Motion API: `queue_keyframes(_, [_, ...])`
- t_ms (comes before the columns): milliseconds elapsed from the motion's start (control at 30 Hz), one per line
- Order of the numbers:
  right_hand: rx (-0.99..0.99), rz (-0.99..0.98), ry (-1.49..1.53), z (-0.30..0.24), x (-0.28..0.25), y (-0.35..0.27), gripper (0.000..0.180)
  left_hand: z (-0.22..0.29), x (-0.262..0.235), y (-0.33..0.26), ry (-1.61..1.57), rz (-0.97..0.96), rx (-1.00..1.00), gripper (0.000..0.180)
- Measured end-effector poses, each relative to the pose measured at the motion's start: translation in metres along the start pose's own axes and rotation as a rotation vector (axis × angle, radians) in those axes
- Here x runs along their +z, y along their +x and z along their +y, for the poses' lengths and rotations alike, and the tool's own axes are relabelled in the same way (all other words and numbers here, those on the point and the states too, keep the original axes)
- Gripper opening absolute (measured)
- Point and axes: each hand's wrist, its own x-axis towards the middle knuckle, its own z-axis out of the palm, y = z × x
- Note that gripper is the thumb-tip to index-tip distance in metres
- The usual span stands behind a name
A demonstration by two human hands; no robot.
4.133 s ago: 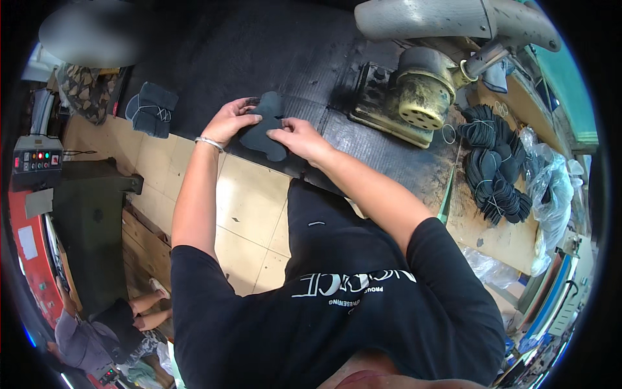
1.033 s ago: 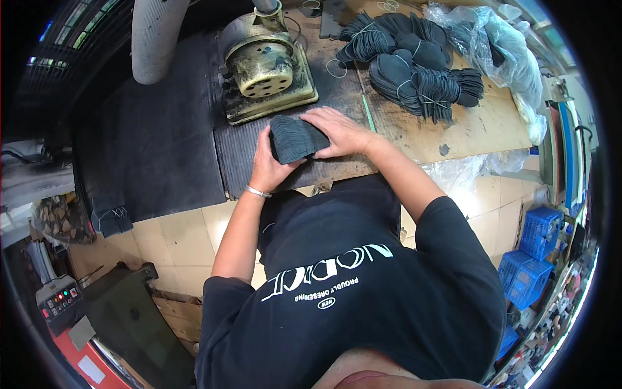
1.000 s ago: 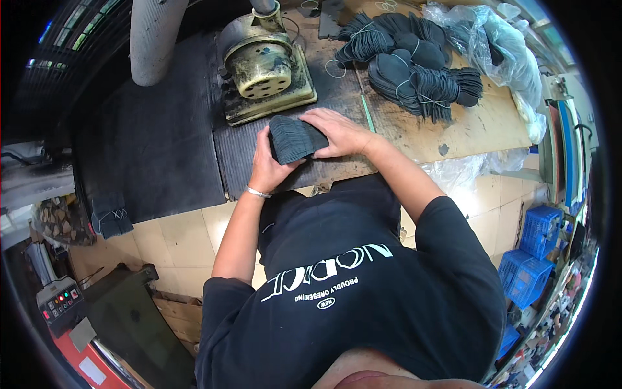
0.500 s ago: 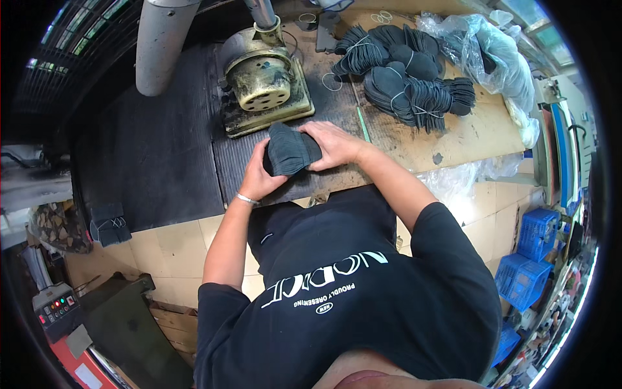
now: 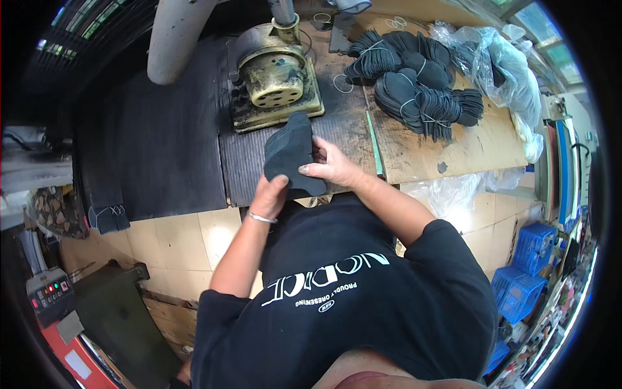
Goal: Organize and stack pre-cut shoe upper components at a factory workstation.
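Nearest first: the left hand (image 5: 271, 194) cups the near left side of the stack (image 5: 289, 155), thumb laid along its edge, fingers hidden beneath. Up comes the right hand (image 5: 329, 163), pinching the right edge, thumb flat on the top face, fingers curled round the side. The stack, dark flat cut pieces, sits between both hands, on the near side of the machine (image 5: 275, 81), above the ribbed sheet (image 5: 243, 162). Its far tip overlaps the machine's base in this view; whether they touch, I can't tell.

Here's the danger: the left edges are stepped, not flush, so a loose grip could let the layers slide. Ease that right thumb and the top pieces might skid off; lose the hidden left-hand support and the near end could spill over the table's front edge. Push farther and the tip might knock the machine's base, jolting the layers out of line.

Just right of the machine's near corner lies a green strip (image 5: 376, 146), where stray pieces could land. Well right of the machine, the tied bundles (image 5: 435, 107) crowd together; a loose piece dropped there would be hard to pick out, dark against dark.
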Motion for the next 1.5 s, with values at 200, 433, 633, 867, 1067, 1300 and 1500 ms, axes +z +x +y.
queue_keyframes(200, [0.037, -0.037, 0.092, 0.026, -0.008, 0.005, 0.075, -0.016, 0.011, -0.002, -0.11, 0.172, 0.115, 0.059])
queue_keyframes(433, [-0.28, 0.636, -1.316, -0.005, -0.123, 0.058, 0.031, 0.004, -0.011, -0.018, -0.144, 0.177, 0.14, 0.058])
queue_keyframes(633, [-0.036, 0.538, -1.551, -0.007, -0.146, 0.09, 0.014, 0.001, -0.028, -0.027, -0.449, 0.078, 0.066, 0.063])
queue_keyframes(867, [0.218, -0.161, -0.449, -0.027, -0.028, 0.039, 0.012, 0.008, -0.019, -0.023, -0.556, -0.056, 0.109, 0.079])
queue_keyframes(1067, [-0.465, 0.008, -0.735, 0.003, -0.011, 0.04, 0.03, 0.004, -0.017, -0.023, -0.508, -0.1, 0.019, 0.081])
queue_keyframes(1300, [0.1, 0.14, 0.275, 0.024, -0.039, 0.007, 0.02, 0.019, -0.024, -0.025, -0.358, 0.0, -0.03, 0.067])
queue_keyframes(1500, [0.174, -0.094, 0.494, -0.017, -0.055, 0.028, 0.049, 0.049, -0.024, -0.015, 0.164, -0.015, -0.058, 0.076])
